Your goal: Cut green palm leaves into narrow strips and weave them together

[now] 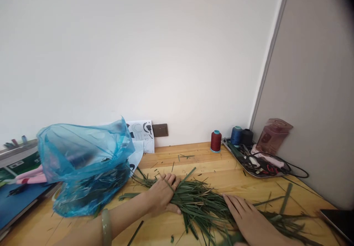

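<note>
Centrally, a heap of green grass [199,194] on a wooden table [229,172], under and between both hands: left hand [162,194] spread over it, thumb apart from bent fingers; right hand [246,214] laid on it, fingers straight, side by side; blue bag [88,146] left of the left hand; red spool [216,142] beyond the right fingertips

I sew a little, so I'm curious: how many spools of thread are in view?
3: the dark red spool stands on the table near the wall, the blue spool is to its right, and the black spool is farther right. Others could be hidden.
</note>
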Action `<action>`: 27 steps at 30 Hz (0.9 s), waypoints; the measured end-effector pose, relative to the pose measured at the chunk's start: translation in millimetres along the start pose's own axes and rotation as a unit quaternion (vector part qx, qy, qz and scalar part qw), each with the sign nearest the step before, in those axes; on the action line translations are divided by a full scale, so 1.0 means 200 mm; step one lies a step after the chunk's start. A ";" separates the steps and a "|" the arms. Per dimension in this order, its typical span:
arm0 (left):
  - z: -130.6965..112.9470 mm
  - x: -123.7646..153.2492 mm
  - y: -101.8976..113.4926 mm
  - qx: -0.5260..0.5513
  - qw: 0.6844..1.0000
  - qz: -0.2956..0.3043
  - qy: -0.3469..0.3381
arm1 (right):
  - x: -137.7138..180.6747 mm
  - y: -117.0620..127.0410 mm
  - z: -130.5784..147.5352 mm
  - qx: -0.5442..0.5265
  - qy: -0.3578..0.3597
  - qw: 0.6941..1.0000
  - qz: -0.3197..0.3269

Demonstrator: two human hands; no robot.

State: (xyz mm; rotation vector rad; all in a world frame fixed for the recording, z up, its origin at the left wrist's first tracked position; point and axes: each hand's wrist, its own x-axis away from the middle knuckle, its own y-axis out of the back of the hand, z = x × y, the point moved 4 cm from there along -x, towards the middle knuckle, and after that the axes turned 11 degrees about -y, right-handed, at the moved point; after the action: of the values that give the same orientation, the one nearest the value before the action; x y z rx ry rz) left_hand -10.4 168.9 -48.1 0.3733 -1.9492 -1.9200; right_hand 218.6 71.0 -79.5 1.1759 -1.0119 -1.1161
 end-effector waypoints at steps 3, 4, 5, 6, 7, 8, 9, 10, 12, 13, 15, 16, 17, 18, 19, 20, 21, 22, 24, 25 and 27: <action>-0.01 0.00 -0.01 -0.012 1.000 -0.009 0.007 | -0.06 -0.05 0.02 0.076 -0.035 0.993 -0.084; -0.01 -0.01 -0.01 -0.017 1.000 -0.008 0.010 | -0.08 -0.06 0.03 0.093 -0.047 0.991 -0.088; -0.01 -0.01 -0.01 -0.021 1.000 -0.005 0.013 | -0.11 -0.05 0.04 0.103 -0.057 0.989 -0.086; -0.01 -0.02 -0.02 -0.023 1.000 -0.002 0.016 | -0.13 -0.04 0.05 0.107 -0.063 0.989 -0.081; -0.01 -0.03 -0.02 -0.024 1.000 -0.001 0.018 | -0.15 -0.03 0.05 0.107 -0.068 0.989 -0.077; -0.01 -0.03 -0.02 -0.024 0.999 -0.003 0.021 | -0.17 -0.02 0.06 0.105 -0.074 0.989 -0.074; 0.00 -0.04 -0.02 -0.024 0.999 -0.004 0.025 | -0.19 -0.01 0.06 0.104 -0.082 0.989 -0.069; 0.00 -0.04 -0.02 -0.024 0.999 -0.005 0.029 | -0.21 -0.01 0.06 0.103 -0.094 0.988 -0.066; 0.01 -0.05 -0.03 -0.019 0.999 -0.003 0.042 | -0.23 0.00 0.06 0.098 -0.121 0.986 -0.057; 0.01 -0.05 -0.04 -0.015 0.999 -0.002 0.049 | -0.24 0.00 0.06 0.094 -0.135 0.985 -0.052; 0.00 -0.04 -0.05 -0.005 0.998 -0.002 0.063 | -0.25 0.01 0.06 0.081 -0.160 0.983 -0.038; -0.01 -0.04 -0.06 -0.001 0.997 -0.004 0.072 | -0.26 0.02 0.07 0.070 -0.168 0.983 -0.027; -0.01 -0.04 -0.06 0.002 0.997 -0.006 0.083 | -0.26 0.03 0.07 0.057 -0.171 0.983 -0.017; -0.02 -0.04 -0.07 0.005 0.995 -0.008 0.095 | -0.26 0.04 0.07 0.043 -0.172 0.984 -0.008; -0.03 -0.04 -0.07 0.007 0.994 -0.012 0.108 | -0.26 0.05 0.08 0.028 -0.172 0.985 0.000; -0.05 -0.04 -0.07 0.010 0.993 -0.015 0.120 | -0.25 0.06 0.08 0.013 -0.172 0.985 0.005; -0.06 -0.04 -0.07 0.013 0.991 -0.019 0.132 | -0.25 0.07 0.09 0.000 -0.174 0.985 0.008; -0.06 -0.05 -0.07 0.017 0.989 -0.021 0.143 | -0.25 0.08 0.10 -0.013 -0.178 0.984 0.008; -0.07 -0.06 -0.07 0.026 0.986 -0.025 0.165 | -0.25 0.09 0.12 -0.031 -0.195 0.980 0.006; -0.08 -0.07 -0.07 0.032 0.983 -0.025 0.176 | -0.25 0.09 0.12 -0.038 -0.205 0.978 0.004; -0.07 -0.07 -0.08 0.047 0.979 -0.023 0.198 | -0.25 0.07 0.14 -0.052 -0.229 0.972 -0.003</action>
State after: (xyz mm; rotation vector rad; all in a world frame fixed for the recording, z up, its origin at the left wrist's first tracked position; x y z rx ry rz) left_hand 8.1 161.8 -65.6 0.7707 -1.7775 -1.6301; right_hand 184.0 116.9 -62.4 0.8514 -1.2804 -1.4660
